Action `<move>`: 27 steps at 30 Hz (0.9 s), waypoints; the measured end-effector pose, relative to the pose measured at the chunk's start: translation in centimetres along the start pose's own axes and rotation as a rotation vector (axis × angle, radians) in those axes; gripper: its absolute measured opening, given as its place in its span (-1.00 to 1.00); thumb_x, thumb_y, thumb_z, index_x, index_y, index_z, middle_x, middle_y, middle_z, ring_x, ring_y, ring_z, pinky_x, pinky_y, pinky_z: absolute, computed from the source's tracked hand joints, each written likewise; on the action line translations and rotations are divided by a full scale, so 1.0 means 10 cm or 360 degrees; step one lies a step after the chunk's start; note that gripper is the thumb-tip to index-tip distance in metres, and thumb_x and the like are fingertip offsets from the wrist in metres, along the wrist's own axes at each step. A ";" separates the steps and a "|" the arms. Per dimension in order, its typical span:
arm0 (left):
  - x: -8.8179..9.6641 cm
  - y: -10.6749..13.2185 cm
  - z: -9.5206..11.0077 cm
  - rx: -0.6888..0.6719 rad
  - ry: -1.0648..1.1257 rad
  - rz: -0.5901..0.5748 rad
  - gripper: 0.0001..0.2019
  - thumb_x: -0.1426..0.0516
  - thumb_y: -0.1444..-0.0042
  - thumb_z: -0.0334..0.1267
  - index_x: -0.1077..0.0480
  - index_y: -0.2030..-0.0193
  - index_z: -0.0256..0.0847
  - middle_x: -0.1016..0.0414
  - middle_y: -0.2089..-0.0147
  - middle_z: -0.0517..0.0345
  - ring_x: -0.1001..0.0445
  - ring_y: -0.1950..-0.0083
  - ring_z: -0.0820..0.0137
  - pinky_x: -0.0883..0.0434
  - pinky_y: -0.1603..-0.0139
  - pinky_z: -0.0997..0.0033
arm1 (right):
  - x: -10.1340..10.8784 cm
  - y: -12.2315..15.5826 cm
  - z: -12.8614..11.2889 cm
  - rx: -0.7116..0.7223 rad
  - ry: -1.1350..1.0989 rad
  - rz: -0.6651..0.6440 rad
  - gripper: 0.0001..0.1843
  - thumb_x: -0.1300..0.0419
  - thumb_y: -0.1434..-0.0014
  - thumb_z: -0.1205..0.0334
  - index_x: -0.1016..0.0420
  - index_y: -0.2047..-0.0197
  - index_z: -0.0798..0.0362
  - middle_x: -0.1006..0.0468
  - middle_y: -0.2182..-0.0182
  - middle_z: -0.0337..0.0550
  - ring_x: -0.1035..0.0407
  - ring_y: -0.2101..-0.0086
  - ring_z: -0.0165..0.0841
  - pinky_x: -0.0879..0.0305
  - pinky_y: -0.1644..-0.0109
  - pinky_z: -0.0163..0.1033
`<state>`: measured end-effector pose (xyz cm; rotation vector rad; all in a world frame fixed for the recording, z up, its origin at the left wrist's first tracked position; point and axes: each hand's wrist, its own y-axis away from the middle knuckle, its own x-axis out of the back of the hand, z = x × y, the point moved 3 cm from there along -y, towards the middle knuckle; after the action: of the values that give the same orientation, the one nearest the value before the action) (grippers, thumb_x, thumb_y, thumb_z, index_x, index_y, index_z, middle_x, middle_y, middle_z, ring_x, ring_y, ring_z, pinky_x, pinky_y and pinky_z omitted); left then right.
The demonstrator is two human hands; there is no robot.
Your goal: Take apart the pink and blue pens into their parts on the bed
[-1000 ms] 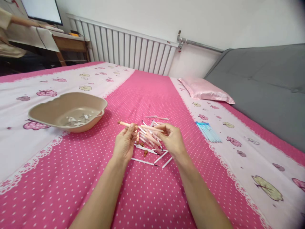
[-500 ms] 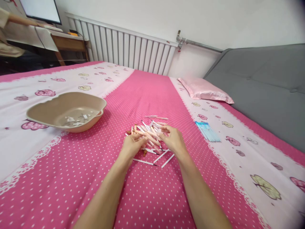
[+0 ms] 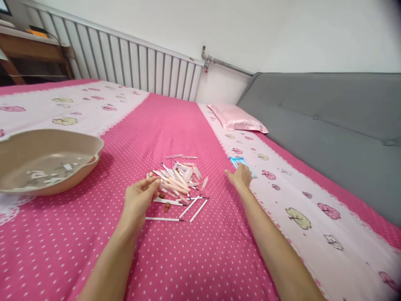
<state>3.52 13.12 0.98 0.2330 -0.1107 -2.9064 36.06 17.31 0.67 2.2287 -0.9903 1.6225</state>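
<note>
A loose pile of pen parts point(image 3: 181, 177), pink and peach barrels with thin white refills, lies on the pink dotted bedspread. Beside the pile's left edge is my left hand point(image 3: 139, 198), its thumb and fingers drawn together; whatever may be between them is hidden. My right hand point(image 3: 240, 177) reaches over a row of blue pens point(image 3: 237, 160) on the right, thumb spread away from the fingers. It covers much of the row, and whether it touches the pens is unclear. Several white refills point(image 3: 199, 210) and a small brown piece point(image 3: 167, 206) lie at the pile's near side.
A beige basin point(image 3: 78, 144) containing small white pieces stands at the left. A pink pillow point(image 3: 236, 118) rests near the grey headboard point(image 3: 328, 108). Behind the bed are a white radiator point(image 3: 140, 62) and a wooden desk point(image 3: 31, 48).
My right hand has left the pile and moved right, over the blue pens. My left hand has drawn back to the pile's left edge. The view has turned right.
</note>
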 end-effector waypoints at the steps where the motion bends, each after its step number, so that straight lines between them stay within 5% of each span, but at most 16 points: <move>1: 0.00 -0.01 0.00 -0.0004 0.0016 0.0001 -0.59 -0.30 0.36 -0.12 -0.47 0.35 -0.37 -0.42 0.59 0.18 -0.28 0.61 0.53 -0.25 0.57 0.53 | -0.03 -0.08 0.15 -0.0102 0.0077 0.0023 -0.27 -0.18 0.01 0.01 -0.12 -0.20 0.09 -0.16 -0.18 0.10 -0.04 -0.16 -0.05 0.02 -0.19 -0.04; 7: 0.03 -0.04 -0.04 0.0007 0.0036 0.0004 -0.56 -0.31 0.38 -0.11 -0.46 0.33 -0.36 -0.43 0.56 0.16 -0.31 0.58 0.51 -0.27 0.54 0.51 | -0.24 -0.48 0.70 -0.0382 0.0083 -0.0091 0.11 -0.15 0.17 -0.29 0.15 -0.28 0.18 0.09 -0.26 0.24 0.06 -0.19 0.03 -0.06 -0.15 0.00; 10: 0.04 -0.04 -0.05 0.0014 0.0026 0.0003 -0.56 -0.32 0.36 -0.11 -0.45 0.32 -0.36 -0.43 0.54 0.16 -0.32 0.56 0.50 -0.27 0.52 0.51 | -0.31 -0.67 0.75 -0.0451 0.0099 -0.0187 0.17 -0.16 0.23 -0.30 0.20 -0.29 0.18 -0.02 -0.22 0.27 -0.01 -0.17 0.03 -0.10 -0.12 0.03; 17: 0.05 -0.03 -0.03 0.0022 0.0000 0.0014 -0.58 -0.31 0.35 -0.09 -0.47 0.35 -0.34 -0.44 0.53 0.15 -0.32 0.55 0.50 -0.26 0.52 0.51 | -0.37 -0.97 0.71 -0.0336 0.0214 -0.0391 -0.20 -0.24 0.17 -0.10 -0.26 -0.07 0.23 -0.36 0.00 0.29 -0.28 -0.01 0.01 -0.23 0.01 -0.01; 27: 0.06 -0.04 -0.03 0.0015 0.0009 0.0013 -0.56 -0.32 0.38 -0.07 -0.47 0.35 -0.35 -0.44 0.54 0.15 -0.28 0.59 0.54 -0.23 0.56 0.54 | -0.21 -0.83 0.68 -0.0030 0.0302 -0.0388 -0.45 -0.18 0.06 0.04 -0.38 0.08 0.28 -0.48 0.14 0.26 -0.40 0.13 -0.03 -0.29 0.23 -0.17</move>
<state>2.88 13.38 0.58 0.2414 -0.1241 -2.8974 46.05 20.81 -2.03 2.0441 -0.6545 1.6668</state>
